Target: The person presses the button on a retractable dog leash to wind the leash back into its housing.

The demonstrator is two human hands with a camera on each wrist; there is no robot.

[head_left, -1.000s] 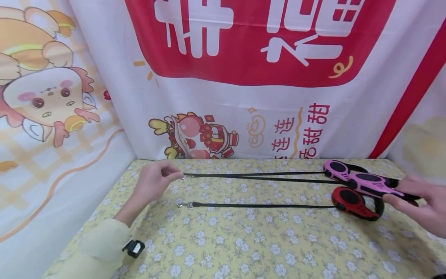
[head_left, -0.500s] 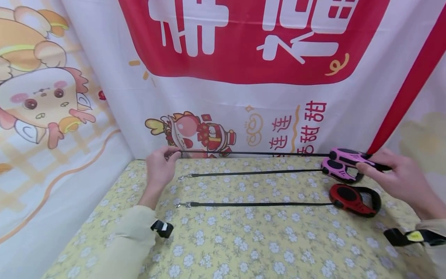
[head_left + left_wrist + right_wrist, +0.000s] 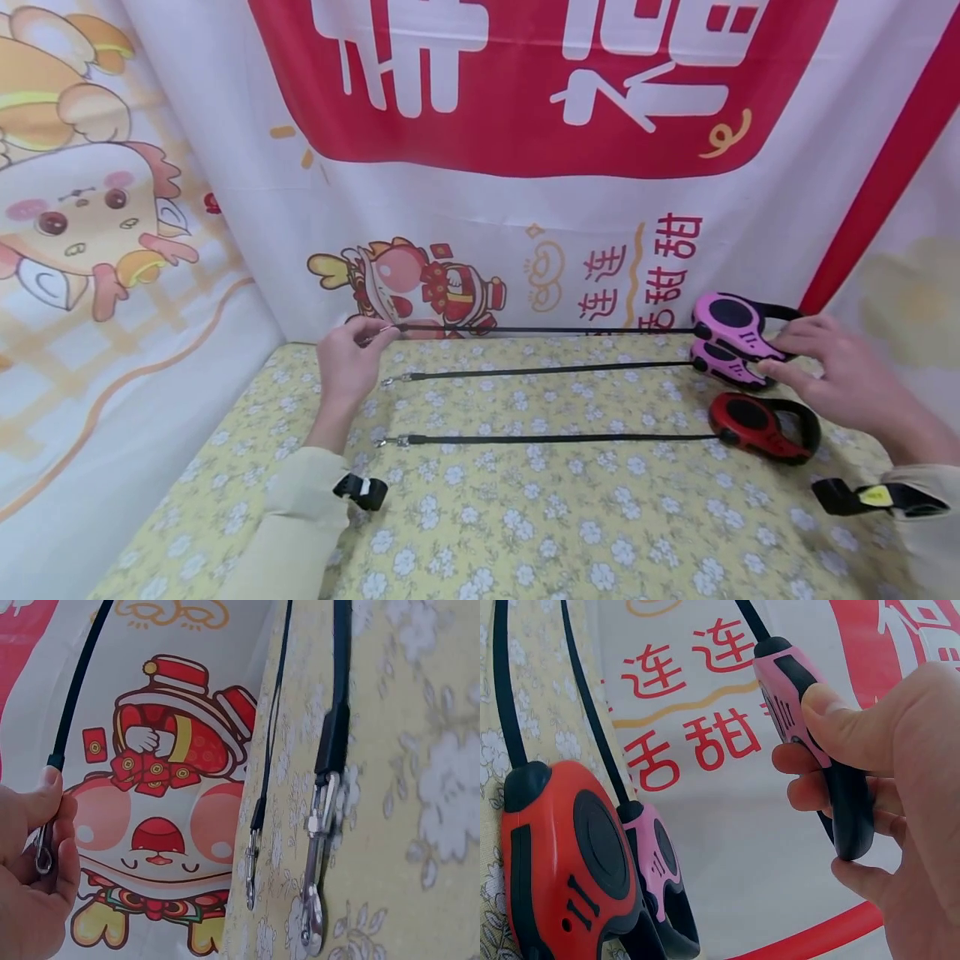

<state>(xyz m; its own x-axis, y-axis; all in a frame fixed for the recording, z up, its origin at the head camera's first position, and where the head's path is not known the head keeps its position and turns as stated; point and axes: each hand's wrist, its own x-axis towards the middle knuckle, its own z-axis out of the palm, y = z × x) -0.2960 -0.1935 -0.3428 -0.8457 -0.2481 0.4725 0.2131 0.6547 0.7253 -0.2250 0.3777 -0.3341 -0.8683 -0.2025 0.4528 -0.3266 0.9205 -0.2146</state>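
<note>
My right hand (image 3: 843, 375) grips the handle of a pink and black retractable dog leash (image 3: 727, 315) at the back right, thumb on top in the right wrist view. Its black strap (image 3: 555, 330) runs straight across to my left hand (image 3: 348, 360). There, the thumb and fingers pinch the strap's end at the metal clip (image 3: 43, 860), partly hidden by the fingers. A second pink leash (image 3: 723, 365) sits just in front of the held one, overlapping it in the head view. In front of that lies a red leash (image 3: 750, 425), its strap (image 3: 555, 439) stretched leftward.
Metal clips of the second pink leash (image 3: 251, 879) and the red leash (image 3: 313, 900) lie on the flowered tablecloth (image 3: 517, 525). A white and red printed cloth (image 3: 480, 250) hangs behind the table; another printed cloth (image 3: 97, 333) hangs at the left.
Both hands have raised one pink leash and carried it back toward the hanging cloth, behind the other pink leash. In the last half second its case has turned, round side facing the head camera.
</note>
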